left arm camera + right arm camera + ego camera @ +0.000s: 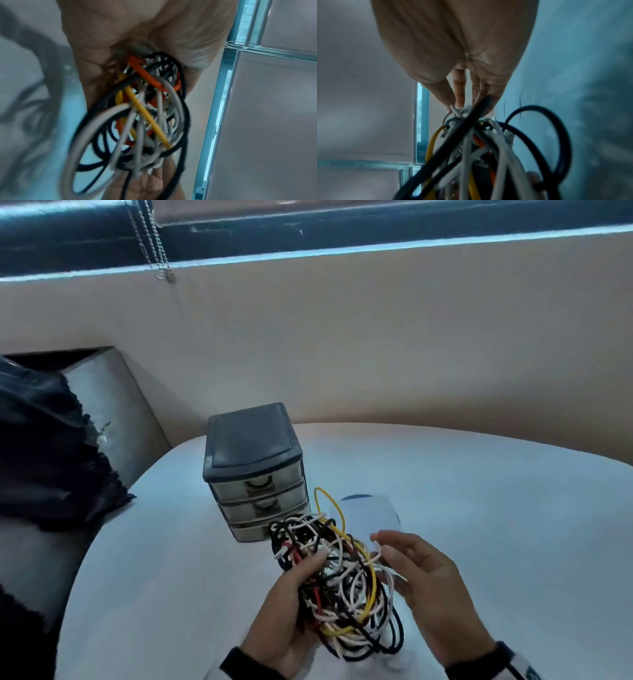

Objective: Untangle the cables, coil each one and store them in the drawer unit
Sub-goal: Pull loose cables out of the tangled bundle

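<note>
A tangle of white, black, yellow and red cables (339, 587) is held up over the white table (496, 525). My left hand (301, 580) grips it from the left, thumb on top; the left wrist view shows the bundle (137, 115) against the palm. My right hand (380, 544) is at the bundle's right side, and its thumb and forefinger pinch a white cable end (456, 110). The small drawer unit (255, 470), dark top with three pale drawers, stands just behind the tangle with every drawer closed.
A white card (366, 513) lies on the table right of the drawer unit. Dark cloth (44, 446) drapes over a grey seat (102, 405) on the left. A beige wall and a bead chain (154, 241) are behind.
</note>
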`<state>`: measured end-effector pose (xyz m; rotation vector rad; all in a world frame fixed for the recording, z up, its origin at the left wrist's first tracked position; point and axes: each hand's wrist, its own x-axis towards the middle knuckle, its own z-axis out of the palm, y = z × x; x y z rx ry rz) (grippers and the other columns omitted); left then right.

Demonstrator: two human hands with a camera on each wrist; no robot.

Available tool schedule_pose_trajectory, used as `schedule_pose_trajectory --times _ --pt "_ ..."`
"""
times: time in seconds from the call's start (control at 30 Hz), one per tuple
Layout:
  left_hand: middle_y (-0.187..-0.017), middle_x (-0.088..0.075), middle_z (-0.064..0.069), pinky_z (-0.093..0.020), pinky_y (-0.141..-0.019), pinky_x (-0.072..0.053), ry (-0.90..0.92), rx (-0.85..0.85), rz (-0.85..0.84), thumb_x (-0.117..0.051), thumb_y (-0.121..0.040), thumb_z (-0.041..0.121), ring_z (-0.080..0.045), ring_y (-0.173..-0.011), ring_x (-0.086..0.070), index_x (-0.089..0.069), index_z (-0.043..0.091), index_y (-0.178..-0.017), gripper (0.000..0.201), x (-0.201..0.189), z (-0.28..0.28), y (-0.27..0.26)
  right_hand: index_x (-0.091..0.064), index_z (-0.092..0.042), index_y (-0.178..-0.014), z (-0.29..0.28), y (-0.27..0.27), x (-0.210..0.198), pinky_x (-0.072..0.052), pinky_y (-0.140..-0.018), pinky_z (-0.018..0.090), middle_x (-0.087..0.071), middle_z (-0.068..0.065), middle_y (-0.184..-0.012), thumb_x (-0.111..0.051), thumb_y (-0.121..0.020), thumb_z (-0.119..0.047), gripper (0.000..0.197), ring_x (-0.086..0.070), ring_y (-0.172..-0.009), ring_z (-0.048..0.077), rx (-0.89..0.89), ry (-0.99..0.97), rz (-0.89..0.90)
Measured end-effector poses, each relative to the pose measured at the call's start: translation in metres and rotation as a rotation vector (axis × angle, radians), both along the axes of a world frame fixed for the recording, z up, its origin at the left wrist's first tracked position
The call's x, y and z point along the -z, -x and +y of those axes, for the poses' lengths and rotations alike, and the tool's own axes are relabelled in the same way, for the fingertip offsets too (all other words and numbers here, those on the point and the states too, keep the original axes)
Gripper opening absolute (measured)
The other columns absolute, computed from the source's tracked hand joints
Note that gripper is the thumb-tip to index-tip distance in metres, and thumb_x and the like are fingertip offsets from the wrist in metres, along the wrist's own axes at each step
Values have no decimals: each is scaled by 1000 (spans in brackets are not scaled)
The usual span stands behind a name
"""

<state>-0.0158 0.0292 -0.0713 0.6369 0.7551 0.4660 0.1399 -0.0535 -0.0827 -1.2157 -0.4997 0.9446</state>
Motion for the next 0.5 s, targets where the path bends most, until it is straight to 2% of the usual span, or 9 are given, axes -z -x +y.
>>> schedule_pose_trajectory --times 0.03,0.07,0.13,0.17,0.27,0.3,0.33,0.4,0.5 --pt "-109 -72 -21 -45 -85 -56 3 -6 3 -66 -80 25 -37 -96 -72 -76 3 -106 36 4 4 -2 -76 -8 -93 4 -2 5 -57 -73 29 -73 17 -100 -68 -80 -6 15 -71 -86 23 -4 1 52" --pt "-109 -72 -22 -46 -86 -55 11 -21 2 -67 -76 24 -38 -95 -72 -76 2 -105 37 7 6 -3 -77 -8 -91 6 -3 8 -58 -71 27 -74 17 -100 -68 -75 -9 18 -71 -85 22 -13 -2 99" --pt "-110 -71 -24 -49 -92 -53 34 -63 3 -66 -77 25 -41 -99 -70 -76 3 -104 37 12 10 -5 -77 -9 -89 9 -1 13 -58 -68 25 -74 17 -101 -70 -70 -14 21 -72 -84 21 -22 -17 156" --pt "-110 -71 -24 -48 -90 -53 26 -87 -1 -64 -78 26 -41 -99 -70 -75 3 -106 38 16 9 -4 -77 -10 -90 8 2 16 -58 -69 24 -74 17 -101 -74 -67 -19 25 -71 -84 21 -29 -21 160" --pt "-114 -70 -23 -47 -88 -56 -54 -139 -23 -63 -80 30 -40 -103 -69 -70 3 -116 45 27 4 0 -75 -10 -101 0 13 23 -58 -72 28 -73 15 -109 -94 -46 -38 64 -71 -91 23 -20 -79 236" --pt "-117 -69 -23 -50 -92 -54 -82 -157 -35 -64 -81 29 -40 -107 -67 -67 3 -120 48 35 2 2 -73 -10 -105 -2 18 26 -59 -75 31 -72 14 -112 -93 -47 -36 67 -71 -95 24 -13 -83 286" --pt "-121 -67 -23 -52 -98 -52 -108 -173 -37 -66 -81 28 -41 -111 -65 -64 2 -124 50 40 -1 4 -70 -10 -111 -3 22 29 -58 -79 34 -72 15 -113 -89 -54 -30 63 -70 -97 24 -2 -83 332" --pt "-127 -63 -24 -56 -105 -45 -155 -201 -26 -67 -84 27 -42 -118 -61 -59 2 -130 53 50 -4 9 -62 -8 -120 -2 31 31 -54 -85 38 -73 14 -107 -73 -67 -19 55 -70 -96 23 13 -76 404" --pt "-128 -64 -23 -58 -106 -43 -204 -220 -20 -64 -87 29 -41 -119 -61 -59 4 -131 50 54 -9 16 -52 -8 -132 -3 41 28 -52 -92 41 -73 13 -109 -66 -76 -17 58 -69 -104 24 -24 -75 400"
